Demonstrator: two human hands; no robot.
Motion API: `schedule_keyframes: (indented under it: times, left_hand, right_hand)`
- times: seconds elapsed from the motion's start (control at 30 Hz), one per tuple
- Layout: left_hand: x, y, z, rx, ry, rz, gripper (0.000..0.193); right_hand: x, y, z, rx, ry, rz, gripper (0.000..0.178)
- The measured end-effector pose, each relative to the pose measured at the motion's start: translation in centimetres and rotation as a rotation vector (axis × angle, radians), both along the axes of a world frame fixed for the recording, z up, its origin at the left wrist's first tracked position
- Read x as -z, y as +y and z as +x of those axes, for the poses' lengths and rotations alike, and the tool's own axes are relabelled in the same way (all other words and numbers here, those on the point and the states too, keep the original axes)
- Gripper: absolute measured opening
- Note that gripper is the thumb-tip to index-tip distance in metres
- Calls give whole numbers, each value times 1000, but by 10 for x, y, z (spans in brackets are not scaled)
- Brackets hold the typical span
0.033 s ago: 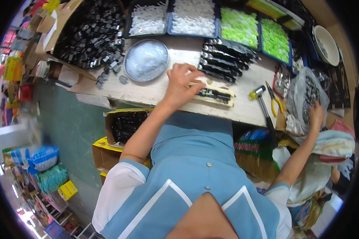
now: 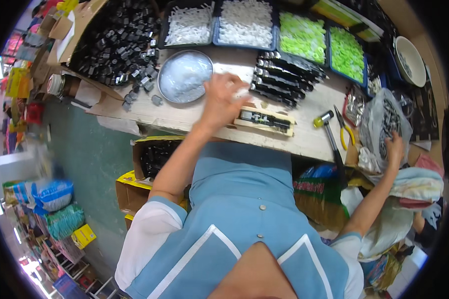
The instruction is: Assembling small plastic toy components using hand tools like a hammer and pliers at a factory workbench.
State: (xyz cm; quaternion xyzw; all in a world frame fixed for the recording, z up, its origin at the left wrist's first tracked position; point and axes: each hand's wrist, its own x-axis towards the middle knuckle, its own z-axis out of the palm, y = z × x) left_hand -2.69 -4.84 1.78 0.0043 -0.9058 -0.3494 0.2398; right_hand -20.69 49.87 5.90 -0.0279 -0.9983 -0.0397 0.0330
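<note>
My left hand [image 2: 220,101] hovers over the bench with curled fingers. A small white piece shows at its fingertips, too blurred to name. Just right of it, a pale block-shaped holder [image 2: 290,130] lies on the bench with a black elongated part [image 2: 264,118] set in its slot. Behind these lies a row of similar black parts [image 2: 279,82]. At the far right, my right hand [image 2: 395,149] reaches into a clear plastic bag [image 2: 370,117] of small grey metal pieces [image 2: 390,119]. Its fingertips are among the pieces and partly hidden.
A round metal dish [image 2: 185,75] sits left of my left hand, beside a box of black parts [image 2: 115,47]. Trays of white pieces [image 2: 245,22] and green pieces [image 2: 303,36] line the back. A hammer [image 2: 330,137] and yellow-handled pliers [image 2: 345,130] lie near the bag.
My left hand has come off the holder and shifted slightly left and back, uncovering more of the black part. My right hand stays in the bag.
</note>
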Motion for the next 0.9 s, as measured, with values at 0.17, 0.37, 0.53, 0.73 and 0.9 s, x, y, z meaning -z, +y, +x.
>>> schedule_keyframes:
  times: [0.17, 0.37, 0.53, 0.73, 0.9]
  left_hand:
    - [-13, -120, -61, -452, -81, -260, 28]
    - [-22, -163, -109, -435, -443, -388, 37]
    - [-14, -187, -119, -369, -516, -227, 34]
    - [-20, -205, -96, -178, -377, 113, 31]
    - [-28, -191, -92, -102, -430, -284, 44]
  right_hand:
    - [21, -7, -8, -72, -78, -71, 38]
    - [10, -21, -5, 26, -131, -149, 37]
    - [1, -24, 0, 25, -117, -122, 34]
    - [15, 8, -8, 22, -74, -137, 25]
    - [8, 2, 5, -68, -102, -149, 19]
